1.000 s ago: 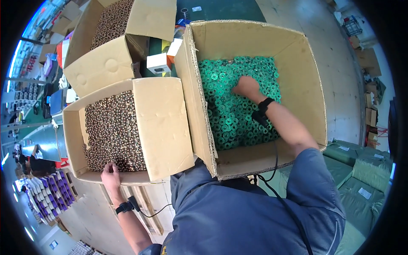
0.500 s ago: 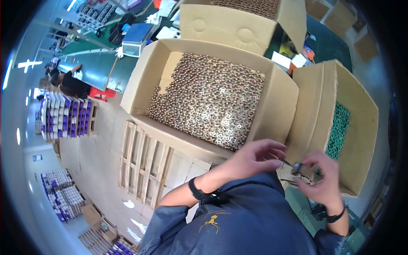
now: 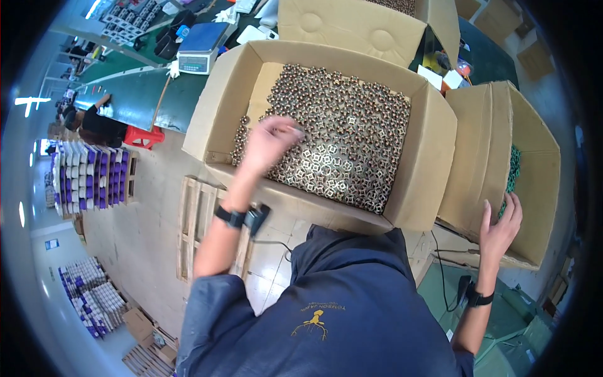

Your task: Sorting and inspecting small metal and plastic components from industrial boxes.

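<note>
Many bronze-coloured metal pieces (image 3: 370,135) lie in one carton (image 3: 227,103); over them the left hand (image 3: 272,146) curls, its hold impossible to tell. The right hand (image 3: 500,229), thumb and fingers parted, visibly empty, is beside green pieces (image 3: 515,166) in a second carton (image 3: 480,151).

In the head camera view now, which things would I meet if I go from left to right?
Purple-and-white stack → red stool → blue-topped scale → left hand, over the bronze-coloured metal parts → right hand, at the carton with green parts.
</note>
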The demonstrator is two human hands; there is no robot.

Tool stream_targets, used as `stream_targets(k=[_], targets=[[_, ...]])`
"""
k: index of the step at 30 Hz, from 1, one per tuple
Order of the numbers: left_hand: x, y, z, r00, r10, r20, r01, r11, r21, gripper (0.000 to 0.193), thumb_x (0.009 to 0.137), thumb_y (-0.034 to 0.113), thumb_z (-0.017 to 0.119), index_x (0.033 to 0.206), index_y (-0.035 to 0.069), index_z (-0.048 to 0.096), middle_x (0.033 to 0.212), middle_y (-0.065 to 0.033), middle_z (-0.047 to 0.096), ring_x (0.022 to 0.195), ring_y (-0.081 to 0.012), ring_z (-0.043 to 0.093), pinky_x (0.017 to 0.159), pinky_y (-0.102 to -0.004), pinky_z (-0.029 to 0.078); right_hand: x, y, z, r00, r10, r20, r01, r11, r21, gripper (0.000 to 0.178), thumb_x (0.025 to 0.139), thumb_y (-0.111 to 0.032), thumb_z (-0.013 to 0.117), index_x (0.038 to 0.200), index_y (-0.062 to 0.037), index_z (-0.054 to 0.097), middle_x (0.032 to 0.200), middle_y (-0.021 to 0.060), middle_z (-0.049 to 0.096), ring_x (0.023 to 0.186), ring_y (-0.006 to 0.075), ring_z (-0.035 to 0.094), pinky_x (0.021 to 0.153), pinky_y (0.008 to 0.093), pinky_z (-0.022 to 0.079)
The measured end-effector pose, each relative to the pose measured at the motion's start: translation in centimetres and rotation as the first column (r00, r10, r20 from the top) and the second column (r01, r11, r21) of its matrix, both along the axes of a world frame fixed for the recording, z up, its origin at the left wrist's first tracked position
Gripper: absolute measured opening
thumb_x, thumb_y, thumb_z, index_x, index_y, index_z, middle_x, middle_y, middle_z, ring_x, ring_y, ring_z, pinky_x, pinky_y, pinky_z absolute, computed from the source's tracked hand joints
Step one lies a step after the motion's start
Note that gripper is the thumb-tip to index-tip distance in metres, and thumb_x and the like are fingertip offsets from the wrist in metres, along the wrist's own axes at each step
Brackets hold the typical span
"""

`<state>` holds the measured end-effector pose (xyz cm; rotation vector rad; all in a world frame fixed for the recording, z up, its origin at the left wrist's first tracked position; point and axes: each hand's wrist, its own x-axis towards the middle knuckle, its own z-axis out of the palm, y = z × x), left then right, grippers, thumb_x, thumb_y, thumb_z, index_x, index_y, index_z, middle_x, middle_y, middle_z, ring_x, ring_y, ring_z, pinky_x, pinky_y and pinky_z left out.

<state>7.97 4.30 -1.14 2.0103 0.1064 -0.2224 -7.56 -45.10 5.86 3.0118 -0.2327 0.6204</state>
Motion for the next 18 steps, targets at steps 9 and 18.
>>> stream_targets(k=[9,18], targets=[[8.5,13.6,-6.5,0.944,-0.328,-0.031,0.227,0.577,0.785,0.032,0.075,0.012,0.078,0.107,0.009,0.074,0.101,-0.0146,0.075,0.095,-0.0338,0.071,0.088,-0.04,0.056,-1.1,-2.9,-3.2,0.97,-0.175,-0.169,0.221,0.923,0.315,0.052,0.096,-0.037,0.066,0.129,0.0022,0.056,0.125,0.0231,0.06,0.114,0.0401,0.058,0.098,0.0446,0.046],[9.3,12.6,-7.4,0.927,-0.347,-0.138,0.301,0.474,0.827,0.032,0.079,0.007,0.066,0.108,0.016,0.075,0.102,-0.0132,0.074,0.098,-0.0354,0.069,0.089,-0.045,0.055,-1.7,-2.6,-3.0,0.974,-0.175,-0.147,0.217,0.909,0.355,0.043,0.096,-0.032,0.065,0.12,0.0028,0.061,0.112,0.0231,0.066,0.105,0.0404,0.062,0.092,0.0435,0.048]])
